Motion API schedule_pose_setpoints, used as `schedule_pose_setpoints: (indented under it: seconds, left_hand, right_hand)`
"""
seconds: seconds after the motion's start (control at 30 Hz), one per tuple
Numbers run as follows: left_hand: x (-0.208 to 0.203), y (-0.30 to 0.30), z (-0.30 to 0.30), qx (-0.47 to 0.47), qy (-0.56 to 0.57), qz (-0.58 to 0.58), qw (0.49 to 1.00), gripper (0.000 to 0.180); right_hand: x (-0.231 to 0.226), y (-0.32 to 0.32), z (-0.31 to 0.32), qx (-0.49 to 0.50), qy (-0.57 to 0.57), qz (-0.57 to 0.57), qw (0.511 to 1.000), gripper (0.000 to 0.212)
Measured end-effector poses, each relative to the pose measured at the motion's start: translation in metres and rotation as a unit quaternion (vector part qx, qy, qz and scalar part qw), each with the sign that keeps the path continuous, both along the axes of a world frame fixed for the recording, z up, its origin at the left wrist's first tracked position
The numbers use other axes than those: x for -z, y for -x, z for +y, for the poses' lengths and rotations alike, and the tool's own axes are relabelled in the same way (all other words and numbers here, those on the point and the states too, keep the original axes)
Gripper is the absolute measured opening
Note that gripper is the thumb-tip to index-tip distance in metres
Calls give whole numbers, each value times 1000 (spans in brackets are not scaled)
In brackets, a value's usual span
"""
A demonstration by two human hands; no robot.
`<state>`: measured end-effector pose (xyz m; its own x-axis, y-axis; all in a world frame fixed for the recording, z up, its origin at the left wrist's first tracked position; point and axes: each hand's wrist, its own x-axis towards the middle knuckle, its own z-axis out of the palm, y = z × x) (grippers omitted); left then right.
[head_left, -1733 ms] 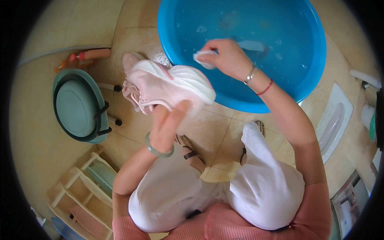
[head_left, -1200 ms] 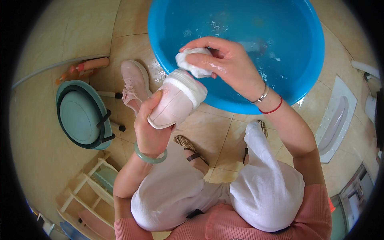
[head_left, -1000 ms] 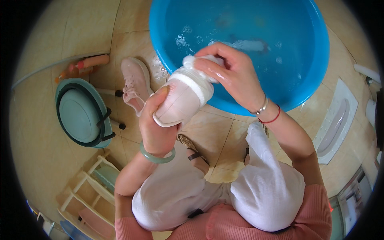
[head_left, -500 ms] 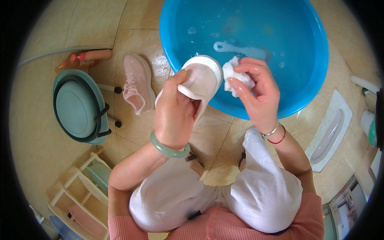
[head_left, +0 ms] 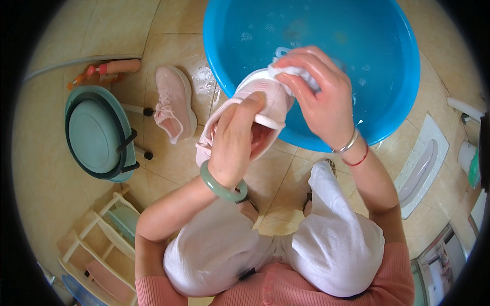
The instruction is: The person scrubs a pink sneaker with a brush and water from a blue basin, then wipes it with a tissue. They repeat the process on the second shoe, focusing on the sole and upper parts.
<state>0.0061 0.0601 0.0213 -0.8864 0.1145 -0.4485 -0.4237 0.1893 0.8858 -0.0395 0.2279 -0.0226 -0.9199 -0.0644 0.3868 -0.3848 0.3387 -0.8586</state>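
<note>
A pale pink sneaker (head_left: 273, 99) is gripped in my left hand (head_left: 232, 137), its heel turned toward the basin and its opening facing my left wrist. My right hand (head_left: 326, 97) is closed around a crumpled white cloth (head_left: 301, 74) and presses it to the sole edge at the heel. Both hands are over the near left rim of a large blue basin (head_left: 383, 97) of water. Behind my right fingers, the loop end of a pale brush handle (head_left: 281, 51) shows in the water; the rest is hidden. The matching pink sneaker (head_left: 173, 104) rests on the floor to the left.
On the left are a grey-green folding stool (head_left: 94, 135), a pink-orange bottle (head_left: 122, 67) and a cream rack (head_left: 97, 229). Wet patches mark the tiled floor (head_left: 204, 79) beside the basin. A white squat toilet (head_left: 421, 168) lies at the right.
My right hand has moved left and up, bringing the white cloth onto the sneaker's heel. My left hand has shifted right and turned the sneaker, so its inside shows more.
</note>
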Motion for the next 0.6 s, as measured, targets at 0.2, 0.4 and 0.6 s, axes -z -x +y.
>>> schedule_pose_setpoints:
  seconds: [0.2,0.4,0.6]
  left_hand:
    - [-1,-11,14,8,-55,-76,996,27]
    - [-5,-16,12,40,-35,-70,996,39]
    - [-17,-3,-11,-134,-66,-189,971,40]
  right_hand:
    - [-12,33,-9,-291,-101,-81,948,15]
    - [6,70,-23,-395,-151,-228,877,23]
    - [100,39,17,-164,-245,-248,923,28]
